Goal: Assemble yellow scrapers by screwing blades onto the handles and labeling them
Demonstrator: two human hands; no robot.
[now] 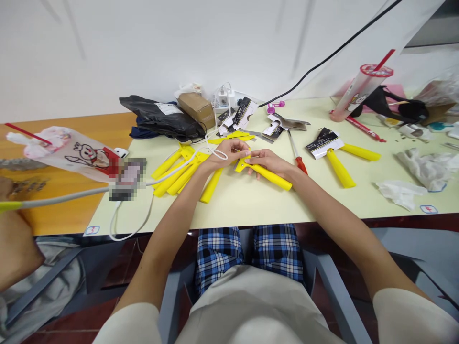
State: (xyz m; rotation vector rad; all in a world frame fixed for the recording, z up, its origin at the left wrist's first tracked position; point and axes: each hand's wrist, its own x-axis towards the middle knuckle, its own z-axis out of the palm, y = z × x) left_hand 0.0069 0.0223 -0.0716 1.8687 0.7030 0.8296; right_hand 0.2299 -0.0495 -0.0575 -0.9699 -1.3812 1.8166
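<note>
Over the middle of the table, my two hands meet on one yellow scraper point(272, 177). My left hand point(231, 152) pinches near its head, with fingers curled and partly hidden. Around the neck of the same scraper closes my right hand point(267, 160), and the handle sticks out to the right. Several yellow scraper handles point(179, 174) lie fanned out to the left of my hands, partly under my left forearm. A screwdriver point(300, 161) with a red handle lies right of my right hand. Beyond it are two yellow scrapers point(340, 168) with black-and-white card sleeves.
Metal blades point(296, 125) and card sleeves point(245, 113) lie at the back. A black plastic bag point(161, 117) and cardboard box point(195, 110) stand behind. A white cable point(179, 167) crosses the handles. Tall cups point(84, 155) stand at both sides. A person's arm point(17, 243) is at far left.
</note>
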